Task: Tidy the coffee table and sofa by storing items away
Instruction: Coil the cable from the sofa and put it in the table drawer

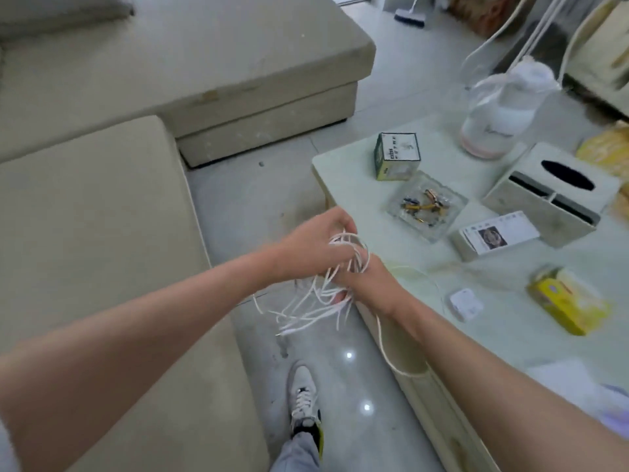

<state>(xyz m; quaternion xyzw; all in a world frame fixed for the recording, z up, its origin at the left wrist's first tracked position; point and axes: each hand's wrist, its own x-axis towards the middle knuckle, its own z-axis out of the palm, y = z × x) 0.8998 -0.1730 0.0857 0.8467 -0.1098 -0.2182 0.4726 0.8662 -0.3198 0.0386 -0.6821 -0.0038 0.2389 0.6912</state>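
Clearly, our left hand (pixel 320 240) and right hand (pixel 366 284) grip the limp, light white cable (pixel 316 301); hold gathered loops, tail trailing toward five o'clock.

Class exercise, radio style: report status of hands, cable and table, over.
Left hand and right hand both gripping white cable, loops bunched, ends dangling. One strand trails onto coffee table. White charger, yellow box still out.

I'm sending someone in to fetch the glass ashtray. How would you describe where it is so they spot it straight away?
Go to the pale coffee table beside the sofa. Near its far corner, the glass ashtray lies between a small green-and-white box and a grey tissue box. It alone is clear, square, and holds small yellowish bits.
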